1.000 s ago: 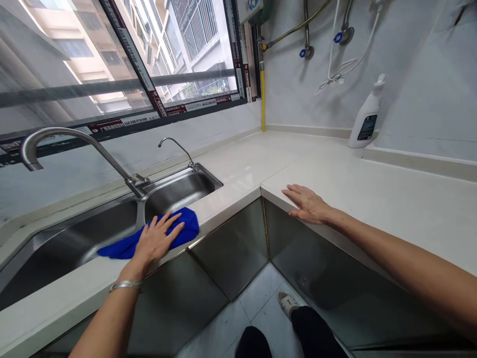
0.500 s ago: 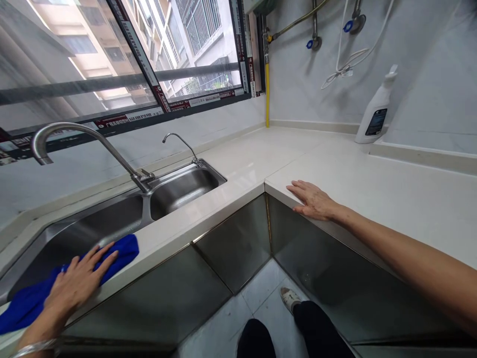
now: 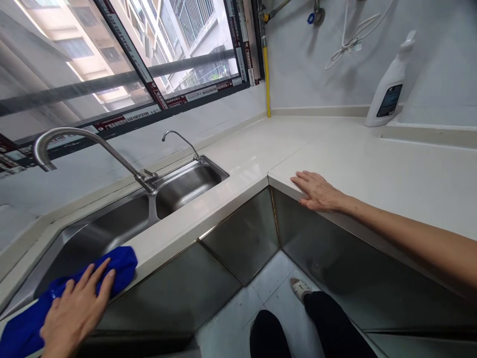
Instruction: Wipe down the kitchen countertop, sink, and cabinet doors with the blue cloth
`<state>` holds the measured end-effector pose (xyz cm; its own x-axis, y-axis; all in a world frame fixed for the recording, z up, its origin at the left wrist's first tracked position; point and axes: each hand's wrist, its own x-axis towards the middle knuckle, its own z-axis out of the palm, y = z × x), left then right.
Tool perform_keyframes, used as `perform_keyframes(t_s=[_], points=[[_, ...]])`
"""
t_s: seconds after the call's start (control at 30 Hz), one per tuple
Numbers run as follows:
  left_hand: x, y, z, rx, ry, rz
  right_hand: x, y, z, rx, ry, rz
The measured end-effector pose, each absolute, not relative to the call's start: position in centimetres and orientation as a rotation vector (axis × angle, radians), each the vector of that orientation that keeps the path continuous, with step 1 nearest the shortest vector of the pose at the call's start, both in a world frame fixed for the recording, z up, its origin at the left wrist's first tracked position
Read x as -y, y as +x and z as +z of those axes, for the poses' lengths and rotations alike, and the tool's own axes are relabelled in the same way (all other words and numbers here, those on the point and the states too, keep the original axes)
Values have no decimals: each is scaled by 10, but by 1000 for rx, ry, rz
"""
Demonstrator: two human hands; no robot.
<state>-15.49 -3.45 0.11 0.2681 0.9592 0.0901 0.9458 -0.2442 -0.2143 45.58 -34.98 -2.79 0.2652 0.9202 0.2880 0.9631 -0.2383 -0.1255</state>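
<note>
My left hand (image 3: pixel 76 311) lies flat, fingers spread, on a blue cloth (image 3: pixel 122 261) that rests on the front rim of the steel double sink (image 3: pixel 112 231) at the lower left. My right hand (image 3: pixel 318 191) lies flat and open on the edge of the white countertop (image 3: pixel 335 149) at the inner corner, holding nothing. A tall curved tap (image 3: pixel 89 144) rises between the two basins, and a smaller tap (image 3: pixel 182 141) stands behind the right basin.
A white spray bottle (image 3: pixel 391 87) stands at the back right by the wall. A yellow pipe (image 3: pixel 266 79) runs down the corner. A large window is behind the sink. Steel cabinet fronts (image 3: pixel 242 233) sit below the counter; my shoe (image 3: pixel 300 288) is on the tiled floor.
My left hand has slid the blue cloth leftward along the sink's front rim, from near the right basin to the left basin. The right hand has stayed in place.
</note>
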Motion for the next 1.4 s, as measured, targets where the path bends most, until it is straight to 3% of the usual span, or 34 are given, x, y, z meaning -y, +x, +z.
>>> perform_keyframes(t_s=[0.23, 0.93, 1.4], points=[[97, -95, 10, 1635, -2319, -126, 350, 450, -24, 1737, -2318, -207], [110, 174, 20, 1052, -2699, -65, 348, 437, -13, 1686, -2323, -276], [124, 290, 21, 948, -2869, -130, 345, 431, -4, 1644, -2358, -256]])
